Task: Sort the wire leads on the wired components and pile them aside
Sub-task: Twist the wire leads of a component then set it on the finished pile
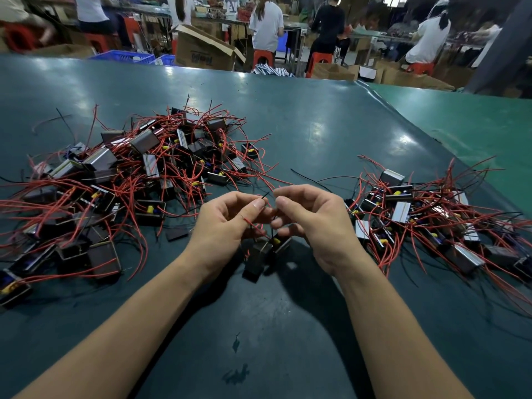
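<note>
our hands meet over the middle of the tabletop (316, 125). the left hand (227, 223) pinches a red wire (253, 226) between thumb and forefinger, with the tip of a thin black wire (266, 194) poking up past the thumb. the right hand (313, 223) is curled close against it, fingertips on the same wires, though we cannot quite tell which strand it grips. both wires run down to a small dark box part (257, 260) hanging just under our hands, touching or barely off the surface.

the unsorted heap (129, 174) lies to our left, a thick tangle of boxes and red wires. the smaller pile (426, 214) sits to our right, near our right wrist, and looks like the place for finished pieces.

what could go wrong from here: a hard tug might pull a wire out of its box. the black wire is thin and could slip from our pinch. loose red strands from the left heap reach almost to our left hand, so lifting the part carelessly might snag them and drag others along.

the surface is a dark green glossy mat showing ceiling-light glare. beyond its far edge, people (266, 21) sit on red stools (263, 57) among cardboard boxes (201, 50) and blue crates (126, 56).
</note>
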A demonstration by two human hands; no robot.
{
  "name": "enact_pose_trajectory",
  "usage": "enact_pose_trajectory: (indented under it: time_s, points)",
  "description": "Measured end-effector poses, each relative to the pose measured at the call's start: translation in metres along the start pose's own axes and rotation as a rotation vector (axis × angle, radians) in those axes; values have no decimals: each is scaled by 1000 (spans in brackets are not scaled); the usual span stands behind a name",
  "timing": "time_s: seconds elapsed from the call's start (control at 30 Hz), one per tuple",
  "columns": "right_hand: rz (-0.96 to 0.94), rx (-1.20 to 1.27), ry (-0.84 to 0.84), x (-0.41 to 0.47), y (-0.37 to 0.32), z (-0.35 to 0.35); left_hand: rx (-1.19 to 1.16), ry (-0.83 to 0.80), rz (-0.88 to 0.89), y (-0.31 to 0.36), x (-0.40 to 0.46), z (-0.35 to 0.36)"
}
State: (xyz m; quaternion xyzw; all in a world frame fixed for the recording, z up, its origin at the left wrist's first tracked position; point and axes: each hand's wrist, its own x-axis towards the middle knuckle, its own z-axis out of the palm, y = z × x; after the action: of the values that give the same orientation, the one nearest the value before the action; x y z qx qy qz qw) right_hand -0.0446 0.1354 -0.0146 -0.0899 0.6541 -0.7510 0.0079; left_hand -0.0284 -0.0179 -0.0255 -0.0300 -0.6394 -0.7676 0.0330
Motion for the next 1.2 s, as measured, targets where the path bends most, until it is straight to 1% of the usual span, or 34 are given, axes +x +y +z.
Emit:
enact_pose_trajectory:
  time_s: [0.07,0.13,0.23,0.4,0.47,0.63,0.73,0.8,0.9,1.0,1.1,1.2]
  points:
    - [10,61,-2,-1,-1,3,-54,9,-11,-1,-1,1]
    - [-20,65,14,-2,0,5,-57,-9,-19,-2,-2,2]
    - [-50,50,33,-3,0,7,9,-17,13,-2,-3,3]
    - [-5,58,-2,-3,-4,4,109,59,69,-2,0,1]
    - [2,36,-19,-4,-5,3,166,72,102,-2,1,0]
    - [-48,-138,31,-1,-5,-3,228,-17,124,0,0,-4]
    - [-15,-107,-43,-1,-4,-7,276,32,153,-2,3,-5]
    - [-15,-134,-69,-1,-4,-8,282,44,156,-3,4,-6]
    - [-81,-232,-64,-1,-1,-7,289,3,169,-3,3,-6]
    - [-227,-359,-51,-2,1,-6,308,-38,194,-3,4,-8]
    - [-353,-497,-20,-3,1,-6,305,-21,199,-4,5,-9]
    - [-376,-560,0,-4,2,-6,302,0,188,-4,6,-9]
